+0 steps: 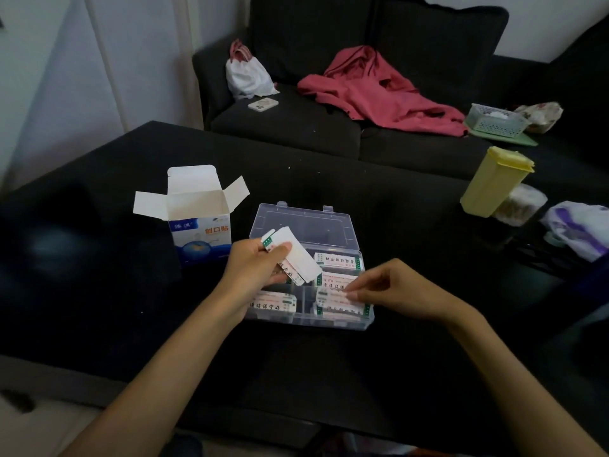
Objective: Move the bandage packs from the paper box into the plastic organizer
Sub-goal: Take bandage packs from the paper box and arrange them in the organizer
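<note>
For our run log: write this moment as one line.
left hand: holds packs | right hand: placing pack | organizer: open | box: open

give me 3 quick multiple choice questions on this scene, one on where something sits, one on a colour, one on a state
1. Where is the paper box relative to the plastic organizer?
A. to its left
B. inside it
C. on the sofa

2. What colour is the tall lidded container at the table's right?
A. red
B. yellow
C. black

3. What is the left hand doing?
A. lying flat on the table
B. closing the lid
C. holding bandage packs

Answers: 1 A, the box stands left of the organizer. 2 B, its body and lid are pale yellow. 3 C, its fingers grip several packs above the organizer.
</note>
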Available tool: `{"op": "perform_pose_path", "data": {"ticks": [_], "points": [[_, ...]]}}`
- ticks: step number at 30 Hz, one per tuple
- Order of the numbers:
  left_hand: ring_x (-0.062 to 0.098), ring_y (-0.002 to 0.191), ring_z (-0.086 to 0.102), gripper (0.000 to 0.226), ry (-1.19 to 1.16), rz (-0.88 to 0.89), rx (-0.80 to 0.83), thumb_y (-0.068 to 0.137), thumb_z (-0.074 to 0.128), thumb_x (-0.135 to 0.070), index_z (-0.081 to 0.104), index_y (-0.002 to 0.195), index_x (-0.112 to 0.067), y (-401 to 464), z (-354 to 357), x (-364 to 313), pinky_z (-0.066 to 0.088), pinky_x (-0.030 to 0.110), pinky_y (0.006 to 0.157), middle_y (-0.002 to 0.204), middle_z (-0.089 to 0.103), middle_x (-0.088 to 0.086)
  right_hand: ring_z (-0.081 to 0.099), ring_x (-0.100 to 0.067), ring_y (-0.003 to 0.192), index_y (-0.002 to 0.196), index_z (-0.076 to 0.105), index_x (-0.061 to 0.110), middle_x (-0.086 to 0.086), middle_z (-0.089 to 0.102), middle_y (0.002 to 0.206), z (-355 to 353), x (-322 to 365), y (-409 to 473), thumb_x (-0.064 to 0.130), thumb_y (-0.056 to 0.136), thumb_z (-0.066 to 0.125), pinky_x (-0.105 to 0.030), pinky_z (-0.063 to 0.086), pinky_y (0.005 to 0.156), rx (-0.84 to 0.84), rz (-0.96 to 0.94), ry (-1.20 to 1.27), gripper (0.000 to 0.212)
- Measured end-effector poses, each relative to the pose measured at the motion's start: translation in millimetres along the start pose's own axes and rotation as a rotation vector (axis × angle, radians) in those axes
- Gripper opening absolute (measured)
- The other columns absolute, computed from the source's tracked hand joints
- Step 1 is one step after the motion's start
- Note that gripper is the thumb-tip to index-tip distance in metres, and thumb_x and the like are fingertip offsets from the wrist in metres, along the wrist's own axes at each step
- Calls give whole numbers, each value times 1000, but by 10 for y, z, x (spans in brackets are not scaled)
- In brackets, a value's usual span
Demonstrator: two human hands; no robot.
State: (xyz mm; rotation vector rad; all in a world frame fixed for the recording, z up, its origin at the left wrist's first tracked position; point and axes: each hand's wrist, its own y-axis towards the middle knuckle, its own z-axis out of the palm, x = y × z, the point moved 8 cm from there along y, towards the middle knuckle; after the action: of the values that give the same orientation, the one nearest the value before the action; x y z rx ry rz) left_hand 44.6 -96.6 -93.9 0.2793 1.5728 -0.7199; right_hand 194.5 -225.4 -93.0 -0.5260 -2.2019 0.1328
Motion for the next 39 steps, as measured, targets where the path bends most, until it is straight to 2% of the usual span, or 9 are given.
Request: {"op": "perform_pose_path", "data": {"ticks": [5,10,17,20,22,26,32,35,39], "points": [[10,78,69,18,-1,-7,11,93,58,-13,62,108,-7,14,6,20,57,19,61,95,71,4,62,-5,95,94,71,29,10,65,101,8,-32,27,21,85,66,-25,54,84,-5,0,-134,13],[11,78,69,18,11,-14,13,93,57,-13,61,109,-7,26,4,32,57,18,59,98,71,6,55,-7,94,100,71,25,9,57,104,39,17,30,26,86,65,-24,50,83,16,-29,-284,16],[12,80,71,12,-54,-66,38,92,59,-14,63,102,-8,25,39,94,58,20,63,93,73,7,51,-5,69,85,69,28,8,57,80,-6,89,12,30,78,74,-17,39,61,-102,-31,-365,9],[14,84,71,11,-196,-122,82,90,61,-14,64,99,-8,-17,133,145,59,22,69,91,74,9,59,-4,67,86,63,29,7,62,79,-107,288,-16,43,76,70,-16,45,57,-259,-68,-93,19],[14,84,71,10,-275,-160,103,89,64,-15,64,96,-8,-43,197,158,59,23,68,87,75,8,67,-6,71,93,60,30,8,67,85,-61,357,-1,49,72,68,-15,50,55,-273,-21,127,29],[17,88,70,12,-252,-183,128,87,66,-17,65,93,-7,-57,262,158,59,25,67,88,74,10,69,-7,63,93,65,18,2,71,74,15,334,4,21,80,71,-16,54,55,-325,52,360,15],[12,81,72,13,-157,-94,193,89,63,-11,69,99,-15,-43,214,66,58,22,66,87,75,5,68,-9,62,94,69,12,-3,72,79,-50,173,-14,19,82,71,-18,52,54,-350,113,537,13],[11,78,73,15,-62,-83,150,89,62,-9,67,99,-19,-29,163,71,59,21,65,83,75,3,69,-6,72,93,69,18,2,71,86,-100,147,-11,22,82,70,-15,51,56,-414,58,428,11],[15,77,73,18,-107,-108,148,93,56,-7,64,102,-20,-36,170,84,59,21,62,86,74,8,64,0,77,93,72,22,12,70,87,-256,541,-238,27,80,67,-16,53,67,-723,-380,-162,15]]}}
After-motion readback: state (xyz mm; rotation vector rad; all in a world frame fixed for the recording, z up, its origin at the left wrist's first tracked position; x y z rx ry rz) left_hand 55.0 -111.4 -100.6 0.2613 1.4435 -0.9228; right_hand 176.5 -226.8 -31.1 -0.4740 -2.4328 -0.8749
